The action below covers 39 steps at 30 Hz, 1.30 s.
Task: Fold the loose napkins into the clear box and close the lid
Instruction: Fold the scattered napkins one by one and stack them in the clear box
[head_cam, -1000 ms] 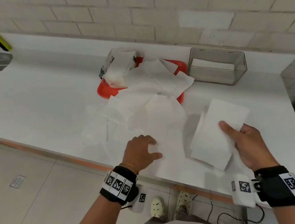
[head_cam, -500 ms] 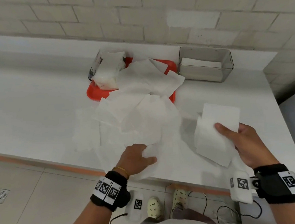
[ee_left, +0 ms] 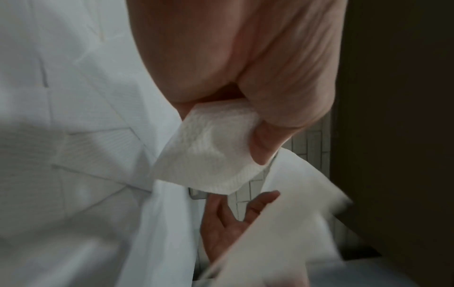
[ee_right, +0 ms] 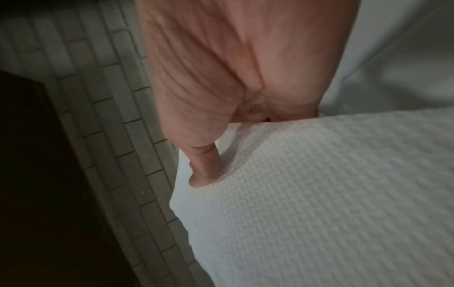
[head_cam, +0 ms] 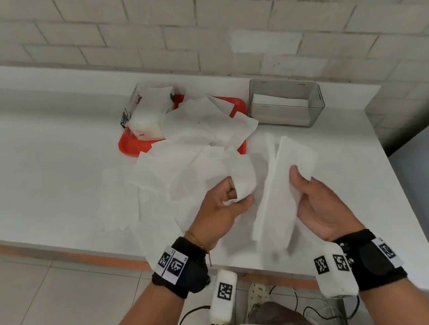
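Napkins (head_cam: 183, 170) are all over the middle of the surface (head_cam: 38, 151), a loose overlapping pile that runs from the red tray (head_cam: 129, 147) near the back edge down to the front edge by you. Your left hand (head_cam: 220, 208) has its fingers (ee_left: 267, 147) curled and pinching the corner of one napkin (ee_left: 211, 155), lifted a bit off the pile, and the wrist view shows the thumb pressed right onto the sheet. Your right hand (head_cam: 318, 205) is holding a folded napkin (head_cam: 285, 182) up off the surface, standing pretty much on edge, thumb (ee_right: 203, 169) on the near face and the other fingers wrapped behind it, so it's clamped on that one. Both hands are close together over the front edge, the two pieces nearly touching but I can't tell if they actually do. The clear box (head_cam: 286, 104) sits at the back edge toward the right corner, just right of the tray, top open, with a white layer of folded napkins already lying in the bottom. On the tray's left end there's a plastic pack of napkins (head_cam: 149, 116), partly under the loose sheets. Behind everything is a pale brick wall (head_cam: 196, 21).
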Available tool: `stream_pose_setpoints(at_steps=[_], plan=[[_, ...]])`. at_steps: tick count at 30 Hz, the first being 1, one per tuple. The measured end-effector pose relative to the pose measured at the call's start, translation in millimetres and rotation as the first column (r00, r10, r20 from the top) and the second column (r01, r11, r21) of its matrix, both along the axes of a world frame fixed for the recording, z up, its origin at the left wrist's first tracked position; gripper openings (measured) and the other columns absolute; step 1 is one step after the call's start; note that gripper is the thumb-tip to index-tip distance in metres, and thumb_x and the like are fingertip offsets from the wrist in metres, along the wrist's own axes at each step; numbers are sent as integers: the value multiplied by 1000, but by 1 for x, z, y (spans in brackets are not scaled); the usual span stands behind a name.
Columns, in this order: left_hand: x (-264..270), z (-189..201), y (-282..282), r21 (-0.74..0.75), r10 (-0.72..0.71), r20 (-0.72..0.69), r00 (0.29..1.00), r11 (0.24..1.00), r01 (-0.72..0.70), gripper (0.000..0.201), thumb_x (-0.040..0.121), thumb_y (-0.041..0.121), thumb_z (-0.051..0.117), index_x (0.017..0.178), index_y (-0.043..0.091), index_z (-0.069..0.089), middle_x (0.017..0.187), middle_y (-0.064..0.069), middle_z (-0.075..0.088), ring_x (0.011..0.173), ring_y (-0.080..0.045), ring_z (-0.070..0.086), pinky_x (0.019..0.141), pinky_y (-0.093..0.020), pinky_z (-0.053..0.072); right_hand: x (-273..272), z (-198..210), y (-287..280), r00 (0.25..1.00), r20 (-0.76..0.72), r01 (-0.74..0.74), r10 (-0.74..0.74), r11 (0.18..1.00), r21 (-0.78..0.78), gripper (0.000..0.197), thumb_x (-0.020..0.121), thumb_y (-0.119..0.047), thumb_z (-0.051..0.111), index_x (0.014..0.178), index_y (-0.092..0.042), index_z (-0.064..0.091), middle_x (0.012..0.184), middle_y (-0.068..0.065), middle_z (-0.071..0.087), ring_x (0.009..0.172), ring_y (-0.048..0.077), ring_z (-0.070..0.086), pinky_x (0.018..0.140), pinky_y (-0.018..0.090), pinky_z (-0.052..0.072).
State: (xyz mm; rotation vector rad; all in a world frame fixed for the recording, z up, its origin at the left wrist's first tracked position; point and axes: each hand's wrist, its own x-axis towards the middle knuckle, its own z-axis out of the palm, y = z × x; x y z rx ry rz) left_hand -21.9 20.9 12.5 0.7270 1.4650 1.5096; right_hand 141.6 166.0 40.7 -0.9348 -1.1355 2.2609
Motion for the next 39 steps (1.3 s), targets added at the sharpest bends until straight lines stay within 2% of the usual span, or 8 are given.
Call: stream_pose_setpoints(at_steps=[4, 7, 12, 19, 26, 29, 35, 39], plan=[[2, 1, 6, -28, -131, -196, 972, 991, 128, 17, 98, -7, 53, 100, 6, 64, 89, 14, 70, 85, -6, 64, 78, -27, 53, -2, -12, -1, 998, -58, -12, 5, 992, -126, 50, 103, -40, 51, 139, -7, 61, 142, 17, 63, 132, 28, 61, 111, 45, 49], [4, 4, 12, -24, -184, -286, 941, 983, 185, 13, 103, 9, 60, 112, 13, 68, 106, 13, 71, 100, -8, 67, 89, -28, 55, -4, -15, 0, 998, -62, 18, -27, 990, -140, 46, 105, -39, 50, 133, -6, 65, 133, 17, 69, 123, 27, 67, 102, 41, 56], [10, -2, 21, 14, -12, 63, 998, 1000, 11, 46, 91, 39, 71, 133, 23, 63, 106, 12, 75, 107, 1, 67, 89, -16, 53, -11, -20, 15, 985, -92, 124, -147, 970, -211, 46, 107, -43, 48, 120, -9, 76, 133, 17, 69, 126, 29, 66, 107, 49, 51], [34, -19, 73, -28, 215, 51, 975, 977, -214, 63, 69, 6, 95, 125, 18, 68, 120, 3, 77, 114, -17, 72, 96, -42, 60, -24, -29, 58, 957, -167, 181, -237, 939, -291, 47, 105, -38, 54, 140, -7, 58, 136, 15, 68, 127, 28, 65, 107, 51, 49], [14, -34, 126, -112, 348, -160, 924, 923, -367, 29, 79, 9, 87, 104, 23, 79, 99, 9, 81, 94, -8, 76, 90, -36, 62, 18, -56, 135, 981, 36, 182, -189, 974, 133, 63, 79, 3, 82, 137, -13, 61, 126, 9, 74, 121, 27, 69, 92, 34, 59], [7, -46, 141, -161, 292, -292, 911, 924, -347, 33, 76, 15, 87, 107, 22, 79, 99, 11, 80, 95, -6, 75, 89, -33, 62, 44, -58, 162, 973, 228, -42, -48, 925, 377, 74, 71, 0, 91, 135, -24, 63, 121, -2, 76, 110, 15, 73, 91, 34, 59], [14, -53, 178, -169, 274, -348, 896, 922, -348, 19, 78, 10, 86, 85, 24, 75, 83, 18, 76, 81, 1, 71, 74, -15, 55, 63, -64, 200, 932, 364, -197, 2, 843, 500, 33, 68, -17, 96, 98, -20, 81, 98, -1, 80, 90, 11, 73, 83, 29, 55], [18, -62, 196, -230, 259, -367, 893, 905, -357, 22, 70, 18, 83, 91, 22, 76, 88, 7, 78, 85, -15, 74, 83, -41, 63, 60, -78, 215, 931, 364, -228, 29, 824, 518, 26, 74, -12, 92, 96, -22, 83, 98, -9, 80, 90, 3, 71, 81, 15, 51]])
